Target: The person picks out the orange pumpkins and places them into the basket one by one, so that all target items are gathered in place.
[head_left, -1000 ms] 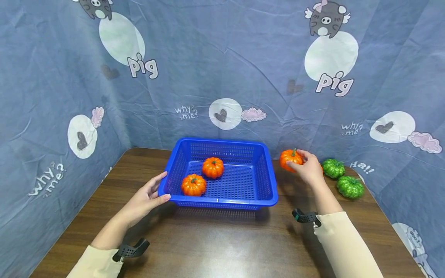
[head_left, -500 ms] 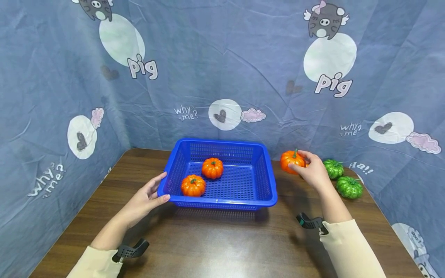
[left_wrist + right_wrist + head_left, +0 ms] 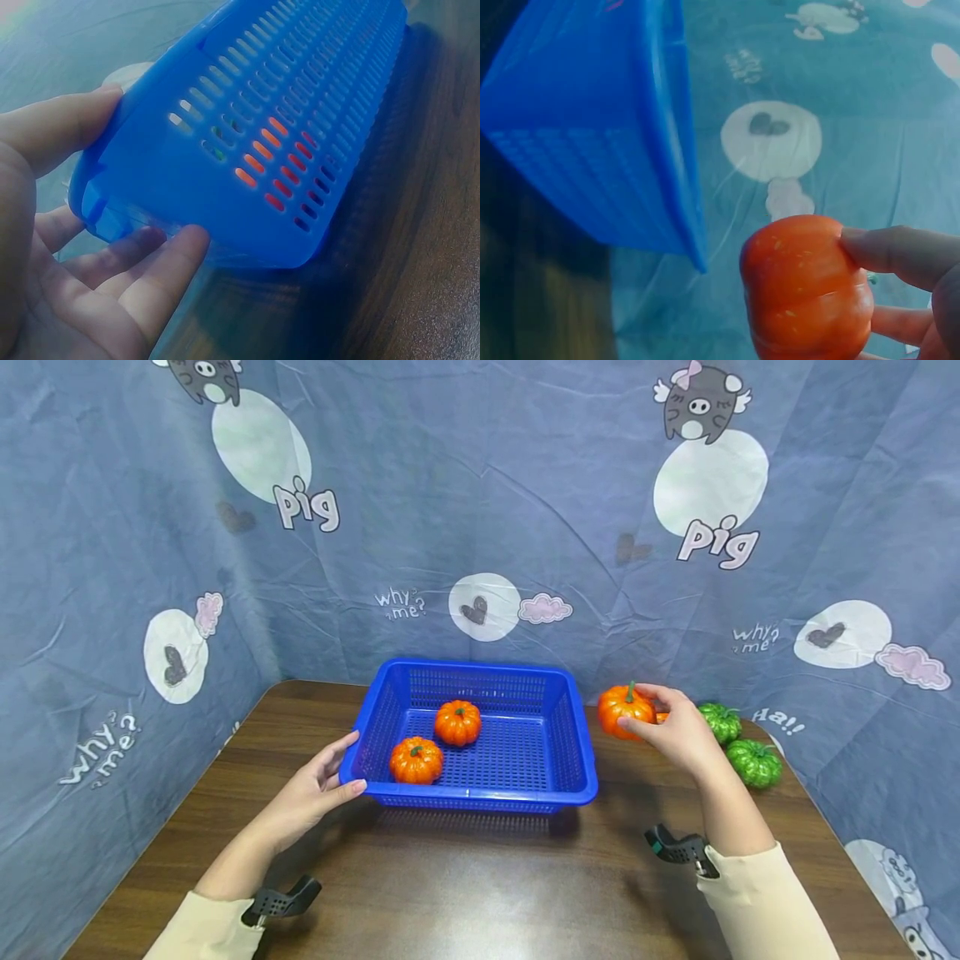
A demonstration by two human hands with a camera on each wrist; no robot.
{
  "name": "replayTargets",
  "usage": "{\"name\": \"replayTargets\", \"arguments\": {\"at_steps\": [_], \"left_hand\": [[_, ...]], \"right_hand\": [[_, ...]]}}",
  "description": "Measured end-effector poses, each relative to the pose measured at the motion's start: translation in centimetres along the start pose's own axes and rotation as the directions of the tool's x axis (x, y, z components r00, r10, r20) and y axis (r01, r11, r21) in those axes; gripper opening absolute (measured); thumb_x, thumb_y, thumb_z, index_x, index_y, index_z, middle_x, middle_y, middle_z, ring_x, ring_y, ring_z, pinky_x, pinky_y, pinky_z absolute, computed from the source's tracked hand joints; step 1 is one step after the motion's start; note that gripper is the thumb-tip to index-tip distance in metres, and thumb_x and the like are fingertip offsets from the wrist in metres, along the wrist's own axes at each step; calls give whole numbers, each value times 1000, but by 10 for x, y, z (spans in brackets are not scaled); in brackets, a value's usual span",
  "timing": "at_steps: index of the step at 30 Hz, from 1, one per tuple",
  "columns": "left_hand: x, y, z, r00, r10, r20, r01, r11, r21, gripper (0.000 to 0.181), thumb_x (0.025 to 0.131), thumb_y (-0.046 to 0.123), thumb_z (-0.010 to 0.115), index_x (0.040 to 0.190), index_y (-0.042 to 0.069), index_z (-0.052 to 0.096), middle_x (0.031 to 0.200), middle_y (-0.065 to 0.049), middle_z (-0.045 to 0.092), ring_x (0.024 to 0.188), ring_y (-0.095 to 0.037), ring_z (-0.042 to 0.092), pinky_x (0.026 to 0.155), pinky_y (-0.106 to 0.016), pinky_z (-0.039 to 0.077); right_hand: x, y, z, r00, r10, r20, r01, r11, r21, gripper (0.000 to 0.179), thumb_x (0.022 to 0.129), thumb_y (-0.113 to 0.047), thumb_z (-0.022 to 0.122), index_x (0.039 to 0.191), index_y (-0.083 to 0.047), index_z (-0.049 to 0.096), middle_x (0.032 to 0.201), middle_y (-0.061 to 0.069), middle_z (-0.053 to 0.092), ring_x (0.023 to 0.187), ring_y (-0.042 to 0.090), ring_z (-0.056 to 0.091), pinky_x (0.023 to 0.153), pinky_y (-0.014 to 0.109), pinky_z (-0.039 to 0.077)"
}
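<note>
My left hand (image 3: pixel 307 793) grips the near left corner of a blue plastic basket (image 3: pixel 487 796); in the left wrist view its thumb lies over the rim (image 3: pixel 112 124) and the fingers are underneath. Two small orange pumpkins sit inside, one farther back (image 3: pixel 457 723) and one at the near left (image 3: pixel 416 761). To the right of the basket, my right hand (image 3: pixel 681 731) pinches another orange pumpkin (image 3: pixel 621 710) by its side, its green stem pointing up. In the right wrist view this pumpkin (image 3: pixel 802 292) is held apart from the basket wall (image 3: pixel 577 165).
Two green pumpkins, one farther back (image 3: pixel 720 723) and one nearer (image 3: pixel 754 764), lie on the right of the brown wooden table (image 3: pixel 465 877). A bit of another orange thing (image 3: pixel 662 717) shows behind my right hand. Blue printed cloth (image 3: pixel 420 527) hangs behind the table.
My right hand and its pumpkin have first edged slightly right and down, then a little left towards the basket. My left hand and the basket stay put.
</note>
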State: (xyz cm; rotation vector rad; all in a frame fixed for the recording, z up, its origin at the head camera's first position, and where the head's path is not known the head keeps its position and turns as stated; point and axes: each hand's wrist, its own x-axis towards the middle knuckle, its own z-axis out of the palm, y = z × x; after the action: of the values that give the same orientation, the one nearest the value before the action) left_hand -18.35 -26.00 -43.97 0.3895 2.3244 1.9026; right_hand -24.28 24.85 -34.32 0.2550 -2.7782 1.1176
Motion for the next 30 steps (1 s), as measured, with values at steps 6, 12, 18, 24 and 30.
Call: {"name": "replayTargets", "arguments": {"at_steps": [6, 12, 18, 24, 30], "left_hand": [[0, 0, 0, 1000, -5, 2, 5, 1000, 1, 77, 98, 13, 65, 159, 5, 19, 154, -33, 30, 135, -50, 42, 95, -22, 51], [-1, 1, 0, 1000, -7, 1, 7, 1000, 11, 77, 98, 14, 65, 159, 5, 18, 154, -33, 30, 135, -50, 42, 96, -25, 51], [0, 0, 0, 1000, -10, -3, 10, 1000, 6, 77, 98, 12, 65, 159, 6, 19, 154, -33, 31, 135, -50, 42, 95, -24, 51], [0, 0, 1, 1000, -8, -7, 8, 1000, 4, 76, 98, 10, 65, 159, 5, 19, 154, -33, 31, 135, -51, 43, 95, -23, 51], [0, 0, 1, 1000, -11, -13, 12, 1000, 20, 77, 98, 13, 66, 159, 6, 20, 152, -33, 33, 133, -51, 45, 95, -24, 52]], "right_hand": [[-6, -13, 0, 998, -37, 44, 38, 999, -11, 65, 89, -32, 76, 141, 1, 53, 134, 28, 54, 116, 42, 57, 94, 54, 50], [-7, -22, 5, 991, -94, 94, 92, 996, 23, 62, 89, -26, 77, 138, 4, 54, 130, 27, 57, 111, 39, 60, 91, 48, 52], [-7, -30, 12, 984, -116, 131, 105, 990, 93, 62, 89, -23, 77, 138, 6, 53, 129, 26, 57, 107, 36, 63, 86, 37, 53], [-5, -40, 18, 980, -122, 157, 101, 986, 135, 62, 89, -24, 77, 139, 5, 53, 130, 25, 57, 107, 35, 64, 87, 37, 54], [-3, -53, 24, 977, -148, 155, 124, 980, 155, 61, 88, -23, 78, 138, 3, 55, 128, 23, 60, 107, 34, 64, 89, 40, 54]]}}
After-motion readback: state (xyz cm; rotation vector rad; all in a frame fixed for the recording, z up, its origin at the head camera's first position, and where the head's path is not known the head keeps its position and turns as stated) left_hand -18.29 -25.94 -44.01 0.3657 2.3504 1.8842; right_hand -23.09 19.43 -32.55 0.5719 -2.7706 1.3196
